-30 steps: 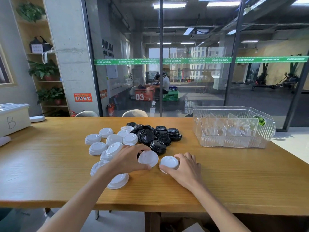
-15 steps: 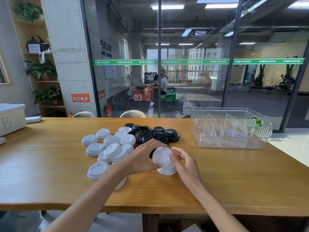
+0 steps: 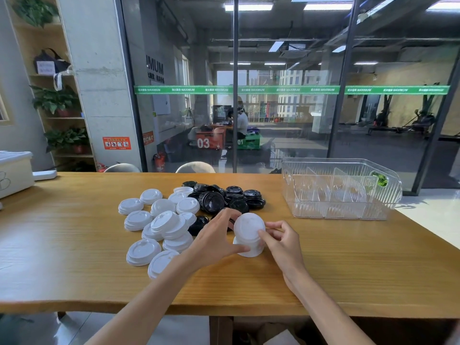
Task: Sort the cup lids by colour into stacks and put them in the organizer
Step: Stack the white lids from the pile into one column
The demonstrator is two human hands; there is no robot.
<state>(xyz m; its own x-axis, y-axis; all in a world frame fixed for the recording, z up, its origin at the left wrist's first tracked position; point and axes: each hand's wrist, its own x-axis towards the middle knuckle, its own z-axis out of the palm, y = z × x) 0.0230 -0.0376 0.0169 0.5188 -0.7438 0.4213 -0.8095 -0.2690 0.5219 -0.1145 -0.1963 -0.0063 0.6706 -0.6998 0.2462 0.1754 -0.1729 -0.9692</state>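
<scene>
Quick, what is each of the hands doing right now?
Left hand: grips the small stack of white lids from its left side.
Right hand: fingers pinch the same stack from the right.

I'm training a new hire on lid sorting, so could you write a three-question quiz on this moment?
1. True or false: the clear organizer already holds a stack of white lids.
2. Multiple choice: what colour is the small stack gripped between the left hand and the right hand? A) black B) white C) mixed
3. Short answer: on which side of the loose white lids does the pile of black lids lie, as seen from the head camera?

Key
1. False: its compartments show no lids.
2. B
3. On their right, toward the organizer.
</scene>
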